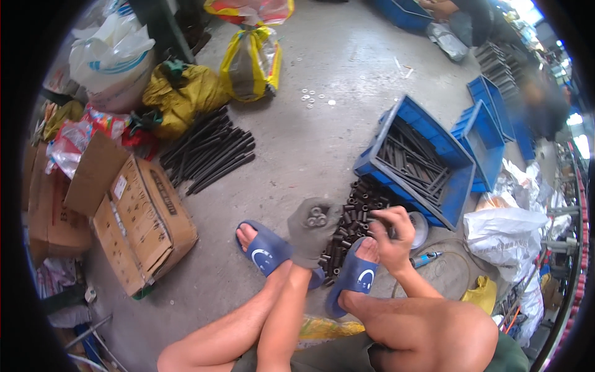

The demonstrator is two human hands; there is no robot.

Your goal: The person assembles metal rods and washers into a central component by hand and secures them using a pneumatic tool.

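Note:
My left hand (304, 245), in a grey glove, holds a small cluster of short ring-ended metal sleeves (317, 217), their round ends facing up. Just right of it, my bare right hand (396, 239) has its fingers curled in toward the thumb; a small dark piece seems to be at the fingertips, but blur hides its kind. Between and beyond the hands, a heap of short dark sleeves (354, 217) lies on the floor, reaching down between my blue slippers (266, 255).
A blue crate (462, 152) of long dark rods stands beyond the heap. More dark rods (214, 149) lie left, near an open cardboard box (158, 217). White washers (312, 93) dot the floor. A blue-handled tool (426, 259) lies right; another person (468, 25) works far right.

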